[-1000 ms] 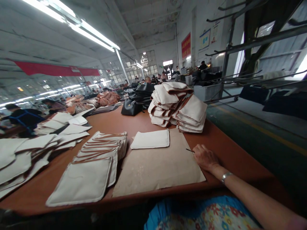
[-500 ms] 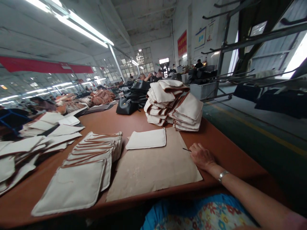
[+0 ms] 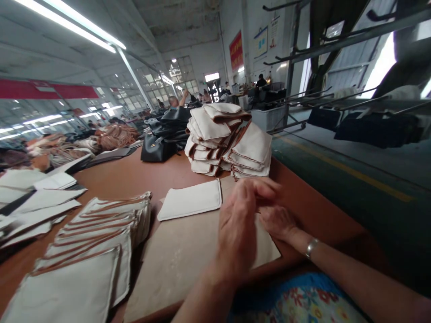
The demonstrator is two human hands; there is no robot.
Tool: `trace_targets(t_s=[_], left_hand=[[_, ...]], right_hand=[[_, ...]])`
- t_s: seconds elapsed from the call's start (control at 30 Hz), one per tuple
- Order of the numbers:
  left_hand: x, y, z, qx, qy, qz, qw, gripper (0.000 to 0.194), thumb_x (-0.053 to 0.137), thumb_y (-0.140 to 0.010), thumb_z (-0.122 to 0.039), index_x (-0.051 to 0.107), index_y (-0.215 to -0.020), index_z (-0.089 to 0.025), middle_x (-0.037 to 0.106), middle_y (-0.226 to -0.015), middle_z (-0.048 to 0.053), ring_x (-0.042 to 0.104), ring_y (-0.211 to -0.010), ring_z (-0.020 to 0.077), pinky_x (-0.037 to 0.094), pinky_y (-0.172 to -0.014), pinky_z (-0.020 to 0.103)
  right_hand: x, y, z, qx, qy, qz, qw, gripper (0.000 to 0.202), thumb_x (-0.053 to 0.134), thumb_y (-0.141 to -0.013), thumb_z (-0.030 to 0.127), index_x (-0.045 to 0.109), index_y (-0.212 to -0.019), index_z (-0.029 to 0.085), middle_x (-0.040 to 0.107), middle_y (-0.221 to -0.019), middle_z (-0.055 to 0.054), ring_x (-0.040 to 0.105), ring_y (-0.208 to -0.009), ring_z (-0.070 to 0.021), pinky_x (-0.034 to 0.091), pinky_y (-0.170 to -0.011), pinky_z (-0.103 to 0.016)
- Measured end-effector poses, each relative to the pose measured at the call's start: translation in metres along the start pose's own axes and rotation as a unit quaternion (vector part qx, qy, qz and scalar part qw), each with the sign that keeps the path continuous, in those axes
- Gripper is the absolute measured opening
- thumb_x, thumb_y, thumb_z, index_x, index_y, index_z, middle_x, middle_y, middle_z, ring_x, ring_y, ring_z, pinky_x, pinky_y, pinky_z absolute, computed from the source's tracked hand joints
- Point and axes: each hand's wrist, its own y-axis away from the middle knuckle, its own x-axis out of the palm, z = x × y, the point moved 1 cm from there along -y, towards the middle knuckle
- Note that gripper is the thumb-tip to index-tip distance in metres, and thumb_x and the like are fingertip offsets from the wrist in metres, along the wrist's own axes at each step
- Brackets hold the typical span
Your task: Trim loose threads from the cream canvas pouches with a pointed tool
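Observation:
My left hand [image 3: 240,215] is raised over the brown paper sheet [image 3: 175,255], its fingers bent to the right and smeared by motion; nothing shows in them. Just behind it, my right hand [image 3: 278,222], with a silver bracelet [image 3: 311,247] at the wrist, rests closed at the sheet's right edge. A thin dark stick-like tool was visible in it a moment ago; my left hand now hides most of that spot. A white padded fabric piece [image 3: 190,199] with stitched edges lies at the sheet's back. Behind my hands is a tall stack of folded white pieces [image 3: 249,146] with brown edges.
Overlapping white padded pieces [image 3: 74,278] lie left on the brown tabletop [image 3: 134,172]. Further left are loose white sheets [image 3: 43,204]. Black bags [image 3: 160,146] and brown bundles [image 3: 116,136] stand at the back. A metal rack [image 3: 292,67] rises at the right. People work far behind.
My left hand has come into view from below and reached up beside my right hand. The right hand stays at the sheet's edge. The view has shifted, so the table's things sit further left.

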Motion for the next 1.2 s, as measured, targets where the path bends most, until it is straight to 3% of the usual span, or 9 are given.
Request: trace_targets(t_s=[0.1, 0.27, 0.37, 0.5, 0.7, 0.83, 0.93, 1.07, 1.2], left_hand=[[-0.024, -0.063, 0.079, -0.068, -0.262, 0.008, 0.963, 0.024, 0.045, -0.099, -0.033, 0.062, -0.107, -0.019, 0.068, -0.106, 0.005, 0.065, -0.097, 0.0177, 0.054, -0.084, 0.034], [-0.081, -0.120, 0.212, -0.156, -0.428, 0.050, 0.889, 0.028, 0.060, -0.092, -0.032, 0.061, -0.116, -0.017, 0.064, -0.121, 0.009, 0.063, -0.105, 0.0243, 0.053, -0.090, 0.047], [-0.100, -0.135, 0.254, -0.162, -0.483, 0.086, 0.856, 0.031, 0.060, -0.092, -0.032, 0.060, -0.119, -0.017, 0.062, -0.123, 0.009, 0.062, -0.107, 0.0251, 0.053, -0.090, 0.048], [-0.107, -0.159, 0.277, -0.141, -0.519, 0.128, 0.833, 0.037, 0.059, -0.092, -0.033, 0.056, -0.126, -0.019, 0.059, -0.129, 0.010, 0.061, -0.111, 0.0268, 0.051, -0.093, 0.051], [-0.109, -0.182, 0.279, -0.155, -0.557, 0.179, 0.796, 0.033, 0.061, -0.091, -0.033, 0.059, -0.120, -0.017, 0.063, -0.122, 0.009, 0.063, -0.104, 0.0244, 0.054, -0.088, 0.047], [-0.102, -0.174, 0.265, -0.156, -0.576, 0.183, 0.782, 0.031, 0.060, -0.092, -0.033, 0.060, -0.117, -0.017, 0.064, -0.119, 0.008, 0.064, -0.100, 0.0232, 0.055, -0.085, 0.045], [-0.103, -0.165, 0.245, -0.155, -0.591, 0.162, 0.775, 0.030, 0.060, -0.092, -0.034, 0.061, -0.116, -0.016, 0.066, -0.115, 0.008, 0.065, -0.098, 0.0227, 0.055, -0.086, 0.045], [-0.130, -0.160, 0.195, -0.154, -0.597, 0.113, 0.779, 0.029, 0.059, -0.093, -0.035, 0.061, -0.114, -0.016, 0.067, -0.108, 0.007, 0.066, -0.091, 0.0210, 0.056, -0.081, 0.042], [-0.179, -0.149, 0.102, -0.123, -0.576, 0.078, 0.804, 0.022, 0.059, -0.091, -0.035, 0.063, -0.100, -0.015, 0.066, -0.086, 0.001, 0.063, -0.074, 0.0169, 0.053, -0.069, 0.034]], right_hand=[[0.001, -0.003, 0.001, 0.005, -0.010, -0.016, 1.000, 0.010, 0.051, -0.088, 0.019, 0.060, -0.092, 0.020, 0.058, -0.099, -0.009, 0.049, -0.096, -0.0234, 0.039, -0.070, -0.030], [0.005, -0.007, 0.001, 0.007, -0.020, -0.036, 0.999, 0.010, 0.050, -0.086, 0.015, 0.059, -0.088, 0.020, 0.058, -0.095, -0.008, 0.048, -0.094, -0.0230, 0.039, -0.071, -0.031], [0.006, -0.009, 0.002, 0.003, -0.036, -0.049, 0.998, 0.012, 0.049, -0.085, 0.013, 0.058, -0.089, 0.020, 0.058, -0.095, -0.008, 0.048, -0.094, -0.0228, 0.038, -0.071, -0.031], [0.006, -0.010, 0.002, 0.006, -0.041, -0.046, 0.998, 0.014, 0.049, -0.084, 0.011, 0.058, -0.089, 0.021, 0.058, -0.096, -0.008, 0.048, -0.093, -0.0235, 0.038, -0.070, -0.032], [0.006, -0.011, 0.002, 0.014, -0.053, -0.036, 0.998, 0.015, 0.049, -0.083, 0.011, 0.058, -0.090, 0.021, 0.058, -0.097, -0.008, 0.049, -0.093, -0.0240, 0.039, -0.071, -0.033], [0.004, -0.011, 0.004, 0.024, -0.054, -0.038, 0.998, 0.017, 0.048, -0.084, 0.012, 0.059, -0.092, 0.021, 0.058, -0.099, -0.007, 0.049, -0.093, -0.0237, 0.042, -0.070, -0.032], [-0.001, -0.010, 0.003, 0.014, -0.057, -0.039, 0.998, 0.029, 0.049, -0.085, 0.015, 0.059, -0.111, 0.024, 0.058, -0.101, -0.008, 0.049, -0.096, -0.0241, 0.043, -0.069, -0.031], [-0.005, -0.010, 0.001, -0.011, -0.075, -0.012, 0.997, 0.039, 0.046, -0.090, 0.018, 0.057, -0.124, 0.033, 0.057, -0.106, -0.009, 0.050, -0.100, -0.0258, 0.045, -0.068, -0.030], [-0.007, -0.007, 0.004, 0.001, -0.102, -0.002, 0.995, 0.028, 0.044, -0.091, 0.021, 0.068, -0.105, 0.025, 0.056, -0.115, -0.013, 0.049, -0.107, -0.0287, 0.048, -0.077, -0.037]])
